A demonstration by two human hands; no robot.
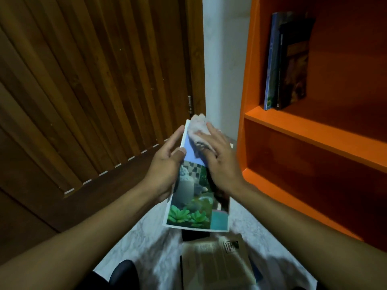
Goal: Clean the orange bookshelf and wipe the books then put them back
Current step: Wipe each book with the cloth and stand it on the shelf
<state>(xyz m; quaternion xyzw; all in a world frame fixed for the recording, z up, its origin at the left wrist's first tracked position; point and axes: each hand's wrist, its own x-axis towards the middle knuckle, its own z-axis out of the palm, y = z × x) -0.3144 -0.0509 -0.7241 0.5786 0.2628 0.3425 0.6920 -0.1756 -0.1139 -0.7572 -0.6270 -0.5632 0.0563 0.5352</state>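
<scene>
My left hand (167,166) grips the left edge of a thin picture book (193,208) with a green and blue cover, held in the air in front of me. My right hand (219,162) presses a pale crumpled cloth (198,127) flat against the upper part of the cover. The orange bookshelf (314,130) stands at the right. Two books (287,63) stand upright at the left end of its upper shelf.
A wooden slatted door (94,91) fills the left side. On the white marble floor (142,237) below my hands lies a small pile of books (217,258), the top one beige with printed text. The lower shelves of the bookshelf hold nothing.
</scene>
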